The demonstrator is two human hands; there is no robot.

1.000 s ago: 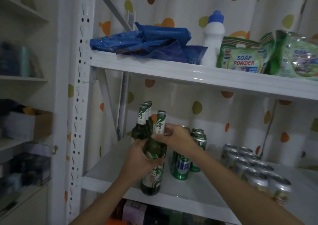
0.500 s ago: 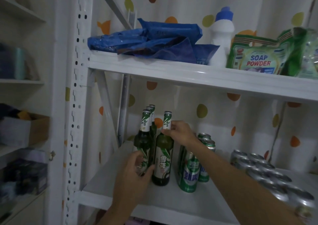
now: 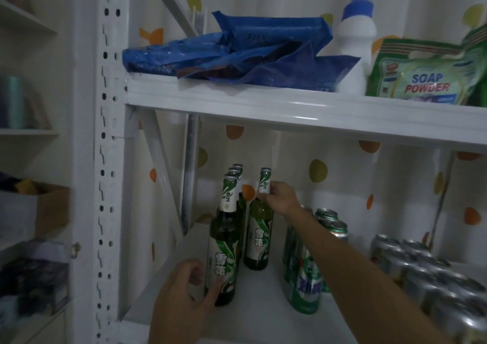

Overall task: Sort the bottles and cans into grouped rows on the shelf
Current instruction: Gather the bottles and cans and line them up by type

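Note:
Several green glass beer bottles stand at the left of the white lower shelf (image 3: pixel 263 314). My right hand (image 3: pixel 282 198) pinches the neck of one green bottle (image 3: pixel 259 235), which stands upright on the shelf to the right of the bottle row. My left hand (image 3: pixel 184 299) grips the lower body of the front bottle (image 3: pixel 224 259) in that row; two more bottles (image 3: pixel 237 175) stand behind it. Green cans (image 3: pixel 305 280) stand in a row to the right under my right forearm. Silver cans (image 3: pixel 427 272) fill the right side.
The upper shelf (image 3: pixel 290 106) carries blue bags (image 3: pixel 237 51), a white bottle with a blue cap (image 3: pixel 355 43) and a soap powder bag (image 3: pixel 427 80). The white perforated upright post (image 3: pixel 108 159) stands at the left. Another shelf unit with boxes (image 3: pixel 34 212) lies farther left.
The bottle that both hands held over the shelf front now stands deeper on the shelf, beside the row. My left hand left it and took hold of the front bottle of the row.

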